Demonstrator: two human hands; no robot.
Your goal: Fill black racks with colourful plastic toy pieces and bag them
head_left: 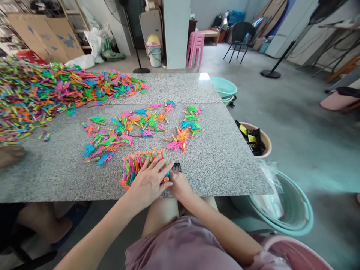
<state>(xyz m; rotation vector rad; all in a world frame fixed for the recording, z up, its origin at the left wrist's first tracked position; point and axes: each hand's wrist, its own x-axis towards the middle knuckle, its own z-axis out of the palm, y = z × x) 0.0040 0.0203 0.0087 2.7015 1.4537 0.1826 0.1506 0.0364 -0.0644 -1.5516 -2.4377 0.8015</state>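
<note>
A tight row of upright, brightly coloured small plastic toys (133,167) stands near the front edge of the table. My left hand (150,176) lies across the right part of this row, fingers spread. At the row's right end, my right hand (179,183) is closed, its fingertips partly hidden behind my left fingers; what they grip cannot be made out. A piece of black plastic rack (176,167) shows just beyond my right hand. Loose toys of the same kind lie behind the row, in a wide scatter (126,131) and a smaller cluster (184,135).
A big heap of toys (70,86) covers the left of the speckled table (222,157). Another person's hand (11,155) rests at the left edge. On the right stand a basin with black racks (254,140), a green tub with plastic bags (298,202) and a pink tub (295,243).
</note>
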